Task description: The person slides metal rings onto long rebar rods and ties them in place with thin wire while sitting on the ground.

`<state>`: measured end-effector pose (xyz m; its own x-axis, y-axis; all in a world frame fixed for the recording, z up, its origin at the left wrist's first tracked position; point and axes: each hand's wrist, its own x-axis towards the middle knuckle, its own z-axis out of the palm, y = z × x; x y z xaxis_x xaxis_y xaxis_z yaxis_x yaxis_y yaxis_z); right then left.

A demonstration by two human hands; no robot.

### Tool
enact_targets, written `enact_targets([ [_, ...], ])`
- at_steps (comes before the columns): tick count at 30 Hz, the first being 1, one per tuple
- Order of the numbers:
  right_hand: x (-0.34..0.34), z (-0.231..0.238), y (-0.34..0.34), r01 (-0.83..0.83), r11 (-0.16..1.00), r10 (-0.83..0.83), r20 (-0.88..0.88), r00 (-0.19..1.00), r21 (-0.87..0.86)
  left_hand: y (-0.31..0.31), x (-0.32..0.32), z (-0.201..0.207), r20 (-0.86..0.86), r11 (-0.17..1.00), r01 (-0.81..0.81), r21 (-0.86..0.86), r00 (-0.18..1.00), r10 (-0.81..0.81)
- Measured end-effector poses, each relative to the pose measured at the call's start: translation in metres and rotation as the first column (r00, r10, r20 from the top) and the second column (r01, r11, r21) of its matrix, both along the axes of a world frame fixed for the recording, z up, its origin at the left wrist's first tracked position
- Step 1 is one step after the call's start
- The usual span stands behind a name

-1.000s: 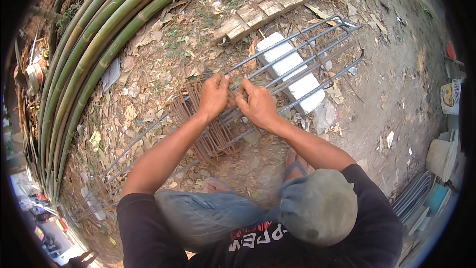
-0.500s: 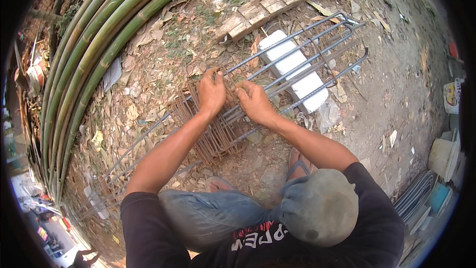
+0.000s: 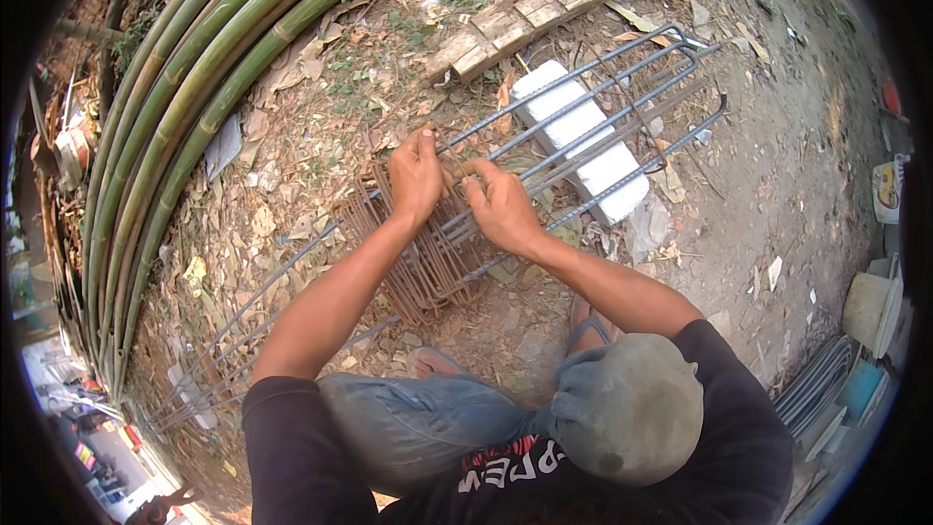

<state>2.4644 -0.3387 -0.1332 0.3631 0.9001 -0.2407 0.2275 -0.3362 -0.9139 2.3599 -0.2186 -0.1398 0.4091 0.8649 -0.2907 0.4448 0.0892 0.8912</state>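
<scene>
Long ribbed steel bars (image 3: 622, 117) run diagonally under my hands, some with bent ends at the upper right. Bunched around them is a stack of rusty rectangular wire stirrups (image 3: 423, 267). My left hand (image 3: 418, 180) is closed at the upper end of this stack, its fingers around a stirrup beside the top bar. Close on its right, my right hand (image 3: 502, 206) pinches the stirrup side with thumb and forefinger. Both fingertips are partly hidden. A single stirrup (image 3: 634, 97) hangs around the bars farther right.
A white block (image 3: 578, 141) lies beneath the bars on the right; another white piece (image 3: 191, 397) is under their far left ends. Green bamboo poles (image 3: 228, 87) curve along the left. Weathered planks (image 3: 505, 29) lie beyond the bars. Buckets (image 3: 868, 311) stand at the right edge.
My hands stay at the same place on the stirrups, with only small finger shifts. The right hand's fingers have moved slightly closer to the left hand.
</scene>
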Motion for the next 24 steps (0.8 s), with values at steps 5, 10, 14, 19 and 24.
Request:
enact_targets([
  [5,-0.002,-0.011,-0.003,0.031,0.999,-0.029,-0.061,0.998,0.03,0.003,0.003,-0.013,-0.089,0.997,-0.04,0.066,0.995,0.046],
  [10,-0.006,-0.03,0.001,0.111,0.987,-0.097,-0.116,0.989,0.119,0.008,0.004,-0.026,-0.055,0.988,-0.05,0.145,0.997,0.058],
  [14,-0.005,-0.042,-0.002,0.139,0.963,-0.123,-0.083,0.989,0.231,0.012,0.005,-0.038,-0.057,0.955,0.009,0.296,0.998,0.008],
  [19,0.0,-0.032,-0.002,0.088,0.996,-0.083,-0.132,0.988,0.031,0.013,0.005,-0.03,-0.06,0.981,0.034,0.193,0.998,-0.023],
  [24,-0.002,-0.038,-0.004,0.125,0.982,-0.114,-0.084,0.99,0.141,0.013,0.007,-0.027,-0.049,0.982,0.036,0.183,0.998,-0.028],
])
